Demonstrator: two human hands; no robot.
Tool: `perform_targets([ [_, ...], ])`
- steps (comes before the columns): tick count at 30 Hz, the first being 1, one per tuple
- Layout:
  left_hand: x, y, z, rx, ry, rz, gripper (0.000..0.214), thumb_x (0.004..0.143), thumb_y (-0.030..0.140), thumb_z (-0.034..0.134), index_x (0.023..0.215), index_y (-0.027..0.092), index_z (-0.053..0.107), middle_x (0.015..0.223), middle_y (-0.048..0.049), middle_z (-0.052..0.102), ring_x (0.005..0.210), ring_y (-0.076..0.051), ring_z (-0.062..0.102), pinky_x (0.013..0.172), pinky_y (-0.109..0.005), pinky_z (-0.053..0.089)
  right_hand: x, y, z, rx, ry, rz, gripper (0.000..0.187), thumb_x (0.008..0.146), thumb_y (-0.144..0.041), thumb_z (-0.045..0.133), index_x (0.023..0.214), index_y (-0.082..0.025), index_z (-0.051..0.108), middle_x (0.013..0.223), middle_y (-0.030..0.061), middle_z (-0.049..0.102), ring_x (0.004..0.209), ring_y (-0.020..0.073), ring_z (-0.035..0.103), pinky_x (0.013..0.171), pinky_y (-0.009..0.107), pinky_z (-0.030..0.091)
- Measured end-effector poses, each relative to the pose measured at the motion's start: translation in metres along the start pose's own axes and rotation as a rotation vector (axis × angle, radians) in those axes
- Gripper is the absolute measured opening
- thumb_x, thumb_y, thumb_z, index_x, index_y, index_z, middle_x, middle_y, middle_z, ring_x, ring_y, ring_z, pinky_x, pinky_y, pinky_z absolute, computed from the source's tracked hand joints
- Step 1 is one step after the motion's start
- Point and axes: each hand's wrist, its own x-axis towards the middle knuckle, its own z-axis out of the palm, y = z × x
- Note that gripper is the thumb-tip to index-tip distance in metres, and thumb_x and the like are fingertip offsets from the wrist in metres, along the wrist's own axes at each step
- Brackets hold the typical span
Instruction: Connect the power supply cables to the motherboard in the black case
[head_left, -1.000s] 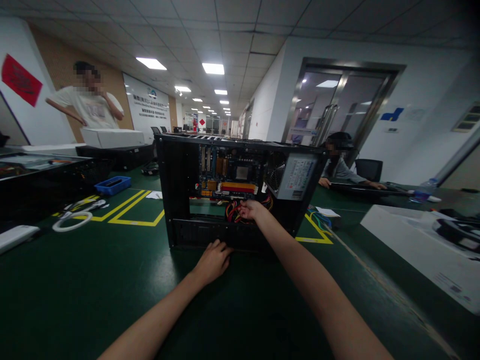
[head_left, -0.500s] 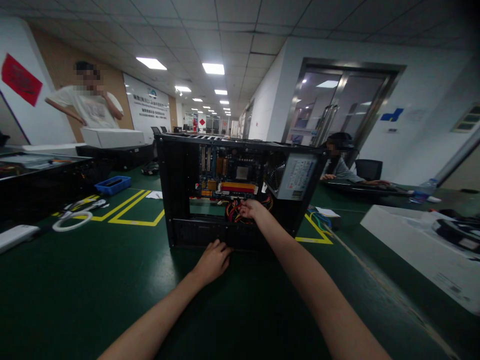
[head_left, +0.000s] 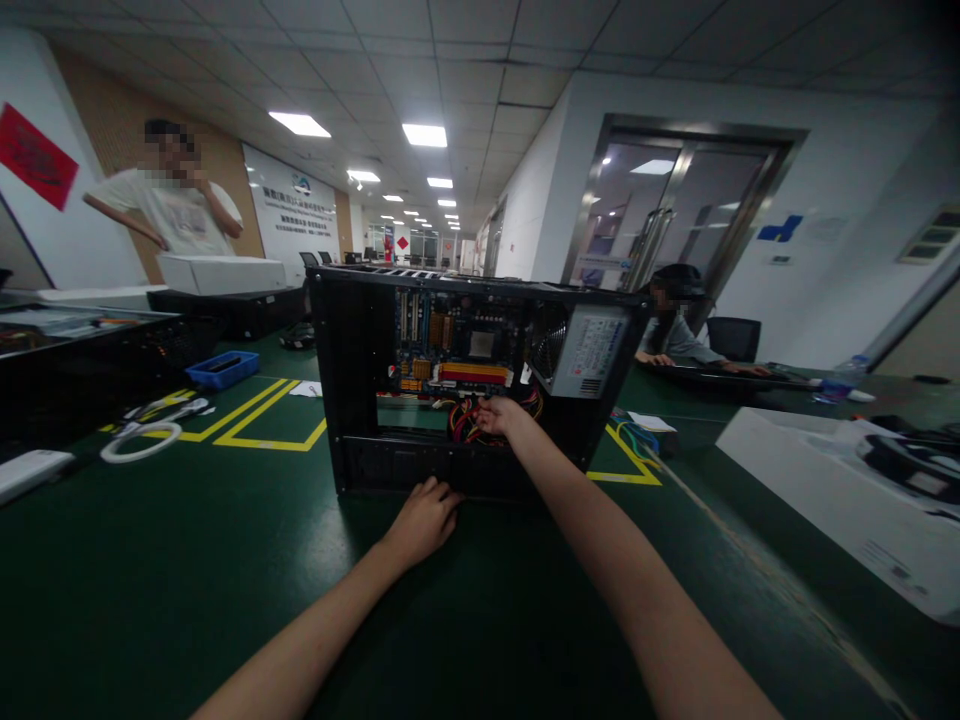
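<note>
An open black computer case [head_left: 465, 468] stands upright on the green table, its open side facing me. Inside are a motherboard [head_left: 420, 340] with red and yellow memory slots, and a grey power supply [head_left: 590, 350] at the upper right. Coloured power cables [head_left: 459, 420] bunch in the lower middle of the case. My right hand [head_left: 498, 416] reaches in, its fingers closed on these cables; the fingertips are partly hidden. My left hand [head_left: 426, 515] lies at the foot of the case, its fingers outstretched against the lower panel and holding nothing.
At the left are a blue tray [head_left: 223, 371], a white cable loop [head_left: 142, 442] and another black case [head_left: 67, 370]. A white box [head_left: 832, 510] stands to the right. One person [head_left: 187, 215] stands at the back left; another [head_left: 679, 320] sits behind the case at the right.
The view has shifted very slightly. Both hands keep nearly the same places, the right one among the cables and the left one at the foot of the case.
</note>
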Motion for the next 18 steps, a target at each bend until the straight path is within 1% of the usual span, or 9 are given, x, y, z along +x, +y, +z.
perform_targets([
  [3, 0.0003, 0.0004, -0.0004, 0.007, -0.010, -0.001, 0.029, 0.082, 0.017, 0.044, 0.109, 0.021, 0.050, 0.093, -0.0057, 0.052, 0.091, -0.020, 0.044, 0.081, -0.034, 0.036, -0.0016, 0.0003, 0.0003, 0.059, 0.034, 0.032, 0.020, 0.085, -0.010, 0.030, 0.068, -0.016, 0.039, 0.051, -0.0028, 0.044, 0.038, 0.0063, 0.040, 0.041, 0.016, 0.032],
  [8, 0.0008, 0.0002, -0.0006, 0.014, -0.009, -0.003, 0.029, 0.081, 0.018, 0.044, 0.109, 0.021, 0.050, 0.093, -0.0058, 0.052, 0.091, -0.021, 0.044, 0.080, -0.035, 0.037, -0.0035, 0.0015, 0.0001, 0.106, 0.030, 0.041, 0.022, 0.086, -0.013, 0.033, 0.065, -0.016, 0.038, 0.049, -0.0028, 0.043, 0.037, 0.0054, 0.039, 0.038, 0.014, 0.029],
  [14, 0.0000, -0.0003, -0.0007, 0.007, -0.006, -0.001, 0.030, 0.081, 0.017, 0.044, 0.110, 0.021, 0.050, 0.093, -0.0057, 0.052, 0.091, -0.021, 0.044, 0.078, -0.034, 0.038, -0.0031, 0.0022, -0.0004, 0.104, 0.063, 0.018, 0.019, 0.085, -0.013, 0.037, 0.067, -0.015, 0.041, 0.052, -0.0025, 0.045, 0.040, 0.0056, 0.043, 0.040, 0.014, 0.032],
  [18, 0.0004, -0.0006, 0.0010, 0.004, 0.002, -0.002, 0.029, 0.081, 0.017, 0.044, 0.109, 0.021, 0.050, 0.093, -0.0054, 0.052, 0.091, -0.021, 0.044, 0.080, -0.034, 0.037, -0.0102, 0.0020, 0.0001, 0.087, 0.059, 0.012, 0.018, 0.086, -0.013, 0.037, 0.068, -0.015, 0.041, 0.052, -0.0030, 0.046, 0.039, 0.0046, 0.041, 0.041, 0.014, 0.033],
])
